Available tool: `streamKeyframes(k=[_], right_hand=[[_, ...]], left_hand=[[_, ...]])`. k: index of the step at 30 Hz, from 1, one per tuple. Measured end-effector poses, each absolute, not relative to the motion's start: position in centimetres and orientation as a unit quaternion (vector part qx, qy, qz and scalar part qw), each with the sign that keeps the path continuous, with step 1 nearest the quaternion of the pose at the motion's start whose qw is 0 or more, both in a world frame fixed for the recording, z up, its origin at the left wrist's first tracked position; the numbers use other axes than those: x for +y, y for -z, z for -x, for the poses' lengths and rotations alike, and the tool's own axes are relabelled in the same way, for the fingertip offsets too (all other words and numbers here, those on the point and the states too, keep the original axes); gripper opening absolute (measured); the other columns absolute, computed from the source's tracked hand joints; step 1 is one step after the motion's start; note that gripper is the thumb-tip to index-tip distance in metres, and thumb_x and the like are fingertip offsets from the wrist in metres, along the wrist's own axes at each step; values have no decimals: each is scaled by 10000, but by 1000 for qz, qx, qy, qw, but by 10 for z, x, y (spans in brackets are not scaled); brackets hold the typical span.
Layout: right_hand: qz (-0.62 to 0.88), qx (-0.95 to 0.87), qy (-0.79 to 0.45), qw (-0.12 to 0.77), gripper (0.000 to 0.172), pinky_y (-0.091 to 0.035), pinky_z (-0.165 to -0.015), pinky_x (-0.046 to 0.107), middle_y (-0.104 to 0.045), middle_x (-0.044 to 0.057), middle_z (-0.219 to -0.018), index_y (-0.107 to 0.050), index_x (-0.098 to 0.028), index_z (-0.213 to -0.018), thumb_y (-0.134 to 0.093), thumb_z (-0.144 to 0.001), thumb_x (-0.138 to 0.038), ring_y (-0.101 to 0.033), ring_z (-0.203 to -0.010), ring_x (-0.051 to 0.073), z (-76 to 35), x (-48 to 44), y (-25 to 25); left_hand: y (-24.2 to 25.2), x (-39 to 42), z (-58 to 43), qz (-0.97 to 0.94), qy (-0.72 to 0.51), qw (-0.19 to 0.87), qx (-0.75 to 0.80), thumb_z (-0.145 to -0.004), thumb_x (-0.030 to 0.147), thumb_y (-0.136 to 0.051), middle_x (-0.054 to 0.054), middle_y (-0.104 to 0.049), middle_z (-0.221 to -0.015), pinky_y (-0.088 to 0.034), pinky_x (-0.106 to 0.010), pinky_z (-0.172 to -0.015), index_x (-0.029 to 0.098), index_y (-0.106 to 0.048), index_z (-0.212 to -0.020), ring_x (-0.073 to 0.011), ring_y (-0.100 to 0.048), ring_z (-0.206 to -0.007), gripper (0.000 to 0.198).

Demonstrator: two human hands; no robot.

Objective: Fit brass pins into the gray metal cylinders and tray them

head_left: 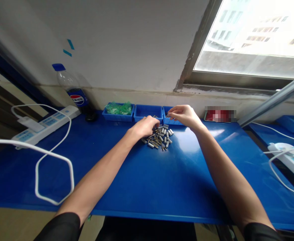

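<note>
On the blue table lies a pile of small metal parts (159, 139), grey cylinders mixed with thin brass-coloured pins. My left hand (144, 127) is at the pile's far left side, its fingers curled down onto the parts; what they grip is hidden. Over the right blue bin (178, 121) is my right hand (184, 115), thumb and fingers pinched together. Small metallic bits show by those fingertips, too small to name. The middle blue bin (148, 110) stands just behind my left hand. Beside it, the left blue bin (118, 117) holds green plastic wrap (119, 108).
A cola bottle (78, 97) stands at the back left, near a white power strip (46, 125). A white cable (73, 167) loops across the table's left part. At the back right are a red blurred-out item (217, 115) and a slanted metal bar (274, 98).
</note>
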State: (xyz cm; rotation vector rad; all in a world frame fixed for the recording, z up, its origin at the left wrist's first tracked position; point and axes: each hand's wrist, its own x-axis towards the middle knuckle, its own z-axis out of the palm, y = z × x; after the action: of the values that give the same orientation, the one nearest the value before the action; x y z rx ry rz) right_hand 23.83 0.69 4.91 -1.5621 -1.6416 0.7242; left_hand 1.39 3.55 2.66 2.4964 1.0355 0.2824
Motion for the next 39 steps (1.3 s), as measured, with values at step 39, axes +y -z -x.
streamKeyframes(k=[39], right_hand=[[620,-593,-278,433,342,-599,-756,351,-799,85,-819,-781,-179,-998,-830,-721,-373,-772,-838,262,-244,11,-43]], left_hand=[[-27,40,-9,-895,-94,197,389,-676,14,-685,-74,-781,-911,-511,-247,-675,184,-809,-983,-197,-713,-791,372]])
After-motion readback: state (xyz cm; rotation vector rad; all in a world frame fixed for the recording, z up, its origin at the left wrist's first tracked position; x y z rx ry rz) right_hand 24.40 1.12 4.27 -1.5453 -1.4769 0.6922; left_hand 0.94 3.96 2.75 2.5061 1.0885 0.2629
